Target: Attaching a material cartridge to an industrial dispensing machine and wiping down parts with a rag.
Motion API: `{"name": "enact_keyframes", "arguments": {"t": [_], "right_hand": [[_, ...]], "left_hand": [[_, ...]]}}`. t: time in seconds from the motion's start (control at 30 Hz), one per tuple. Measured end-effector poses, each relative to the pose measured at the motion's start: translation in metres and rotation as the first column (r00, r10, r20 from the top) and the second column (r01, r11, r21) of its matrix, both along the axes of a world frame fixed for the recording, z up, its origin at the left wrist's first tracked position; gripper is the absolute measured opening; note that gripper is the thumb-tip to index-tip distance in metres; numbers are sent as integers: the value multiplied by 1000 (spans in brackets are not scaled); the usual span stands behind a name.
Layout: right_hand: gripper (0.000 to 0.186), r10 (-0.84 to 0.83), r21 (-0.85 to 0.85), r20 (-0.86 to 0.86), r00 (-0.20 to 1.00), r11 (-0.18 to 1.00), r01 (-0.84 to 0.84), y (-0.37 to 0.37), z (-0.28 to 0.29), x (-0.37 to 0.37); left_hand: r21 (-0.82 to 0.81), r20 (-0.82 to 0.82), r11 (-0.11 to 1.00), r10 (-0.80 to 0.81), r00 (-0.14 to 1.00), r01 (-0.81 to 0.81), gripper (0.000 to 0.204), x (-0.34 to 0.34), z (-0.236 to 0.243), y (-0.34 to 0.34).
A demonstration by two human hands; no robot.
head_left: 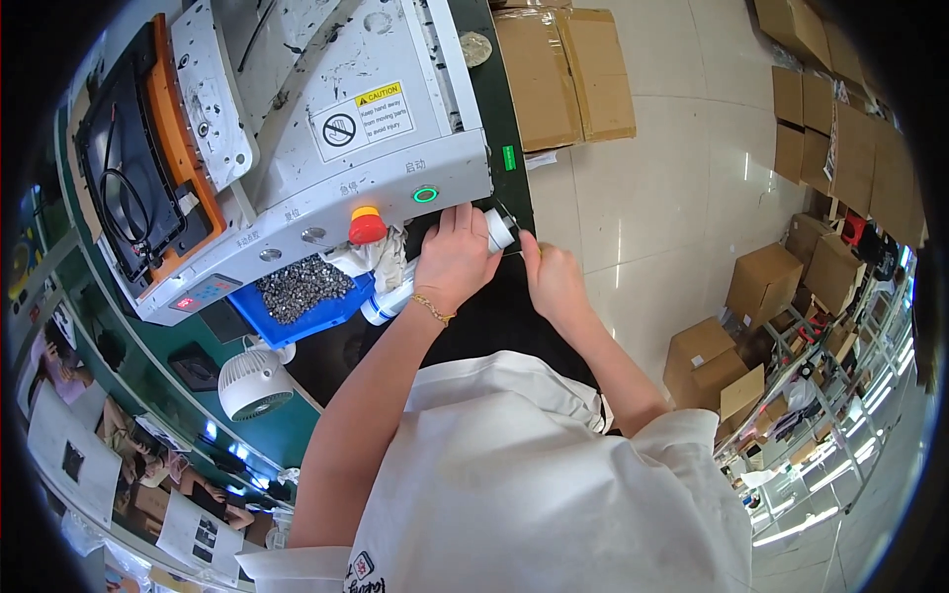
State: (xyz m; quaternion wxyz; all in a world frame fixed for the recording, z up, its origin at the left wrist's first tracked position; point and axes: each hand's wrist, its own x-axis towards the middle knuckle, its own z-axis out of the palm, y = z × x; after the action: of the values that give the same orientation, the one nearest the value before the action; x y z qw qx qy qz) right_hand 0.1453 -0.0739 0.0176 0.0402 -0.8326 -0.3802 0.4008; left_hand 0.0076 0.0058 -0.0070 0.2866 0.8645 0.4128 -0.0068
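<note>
My left hand [457, 257], with a gold bracelet at the wrist, is wrapped round a white cylindrical tube [397, 299] with a blue end. The tube lies slantwise in front of the machine's panel, its far end sticking out past my fingers toward the right. Just off that end, my right hand [556, 285] is closed, thumb uppermost, on something thin that I cannot make out. A crumpled pale cloth [393, 259] lies beside the tube. To its left sits a blue tray [341, 312] full of small metal parts [301, 289].
The grey machine [287, 119] carries a red emergency stop button [367, 226] and a green-ringed button [426, 195]. A small white fan [252, 383] stands left of the tray. Cardboard boxes [565, 79] stand on the floor at right. Other people sit at the far left.
</note>
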Motion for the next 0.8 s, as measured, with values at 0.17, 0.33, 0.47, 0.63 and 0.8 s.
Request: {"name": "enact_keyframes", "arguments": {"t": [0.17, 0.33, 0.47, 0.63, 0.8], "right_hand": [[55, -29, -51, -52, 998, 998, 26, -33, 10, 13], [53, -252, 66, -272, 929, 958, 279, -19, 18, 15], [53, -231, 88, -314, 921, 959, 271, -15, 6, 19], [60, -362, -82, -353, 863, 931, 357, -9, 8, 11], [62, -292, 44, -348, 891, 944, 327, -11, -1, 8]], "left_hand": [[45, 16, 999, 4, 1000, -5, 43, 0, 0, 0], [67, 46, 998, 19, 999, -22, 42, 1, -1, -1], [50, 35, 998, 21, 999, -23, 43, 3, 0, -1], [48, 22, 999, 18, 1000, -19, 43, 1, 0, -1], [54, 29, 998, 25, 999, -27, 43, 1, 1, -2]]}}
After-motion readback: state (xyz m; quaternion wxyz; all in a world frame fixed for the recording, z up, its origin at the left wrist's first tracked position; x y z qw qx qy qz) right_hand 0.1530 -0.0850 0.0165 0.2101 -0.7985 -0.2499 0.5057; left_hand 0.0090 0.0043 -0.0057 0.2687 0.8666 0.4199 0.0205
